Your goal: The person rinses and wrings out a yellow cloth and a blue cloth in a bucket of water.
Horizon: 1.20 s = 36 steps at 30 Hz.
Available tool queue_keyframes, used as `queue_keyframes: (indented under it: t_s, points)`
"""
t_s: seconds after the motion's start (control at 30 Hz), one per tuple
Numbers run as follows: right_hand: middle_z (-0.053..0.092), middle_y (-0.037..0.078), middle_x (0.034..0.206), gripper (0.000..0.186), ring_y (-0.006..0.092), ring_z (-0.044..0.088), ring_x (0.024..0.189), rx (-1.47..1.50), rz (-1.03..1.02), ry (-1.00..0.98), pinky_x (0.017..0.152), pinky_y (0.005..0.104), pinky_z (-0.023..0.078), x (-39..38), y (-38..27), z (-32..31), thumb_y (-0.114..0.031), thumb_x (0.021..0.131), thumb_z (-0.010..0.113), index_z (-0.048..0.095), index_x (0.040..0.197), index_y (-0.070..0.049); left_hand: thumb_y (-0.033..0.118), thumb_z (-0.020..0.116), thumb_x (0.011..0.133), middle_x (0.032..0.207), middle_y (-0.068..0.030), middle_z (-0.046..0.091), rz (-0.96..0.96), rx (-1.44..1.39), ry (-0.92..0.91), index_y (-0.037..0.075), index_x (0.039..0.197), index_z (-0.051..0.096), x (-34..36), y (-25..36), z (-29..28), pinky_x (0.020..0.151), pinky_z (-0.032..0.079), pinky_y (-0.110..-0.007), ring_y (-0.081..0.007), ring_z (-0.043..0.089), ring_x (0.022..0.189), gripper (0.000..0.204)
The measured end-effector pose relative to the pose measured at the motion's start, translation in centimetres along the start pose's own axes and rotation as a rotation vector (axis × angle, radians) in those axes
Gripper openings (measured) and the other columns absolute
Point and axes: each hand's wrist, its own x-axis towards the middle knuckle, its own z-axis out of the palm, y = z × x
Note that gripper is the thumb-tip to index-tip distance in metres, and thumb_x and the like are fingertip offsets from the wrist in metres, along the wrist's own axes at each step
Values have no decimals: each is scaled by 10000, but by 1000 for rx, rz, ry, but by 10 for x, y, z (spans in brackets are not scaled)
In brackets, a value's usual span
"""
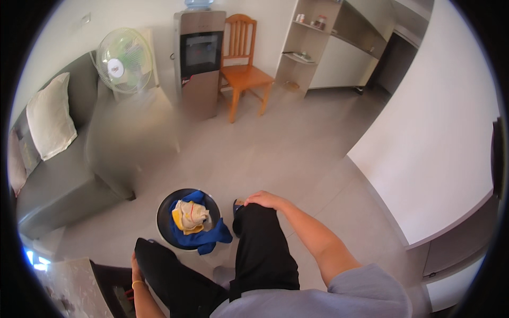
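Observation:
My right hand lies open over my right knee, fingers stretched across the black trousers. Against the outer side of my left knee rests my left hand, partly hidden by the leg; what shows of it lies flat, with nothing in it. On the floor just ahead of my knees stands a round black basin with a pale rim. Inside it is a heap of cloth: a crumpled cream piece, a yellow one under it, and a blue cloth that hangs over the near right rim. Neither hand touches the basin.
A grey sofa with a pale cushion stands at the left. Along the back are a fan, a water dispenser and a wooden chair. A curved white panel rises at the right. A table corner is near left.

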Motion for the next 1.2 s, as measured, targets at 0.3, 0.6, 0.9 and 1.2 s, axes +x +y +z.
queue_keyframes:
  t_s: [0.3, 0.6, 0.9, 1.2]
  points:
    - [720, 47, 1052, 312, 159, 626, 1012, 16, -48, -1, 947, 313, 467, 13, -10, 9, -276, 991, 533, 755, 1029, -60, 125, 447, 938, 718, -7, 560, 498, 660, 540, 72, 819, 619, 22, 14, -109, 617, 480, -291, -125, 542, 683, 216]
    - [719, 60, 1057, 329, 168, 632, 1003, -65, 62, 70, 930, 318, 475, -1, -6, 9, -299, 984, 525, 742, 1073, -68, 94, 499, 950, 783, -33, 589, 290, 381, 564, 56, 891, 600, -42, 47, -12, 614, 467, -294, -125, 550, 693, 123]
    - [728, 98, 1080, 313, 260, 667, 997, -346, -64, 180, 911, 367, 495, -19, -5, 4, -333, 959, 575, 734, 1084, -94, 245, 654, 929, 1026, -104, 695, 575, 1583, 165, 30, 1086, 697, -84, 89, 146, 908, 489, -375, -282, 632, 1001, 270]
    - [694, 88, 1102, 218, 310, 616, 1050, -687, -444, 104, 920, 432, 484, -23, -14, 9, -262, 924, 634, 703, 1062, -109, 242, 676, 850, 1155, -121, 633, 732, 1856, 41, 84, 1082, 693, -108, 92, 157, 1053, 382, -506, -353, 530, 1183, 282]
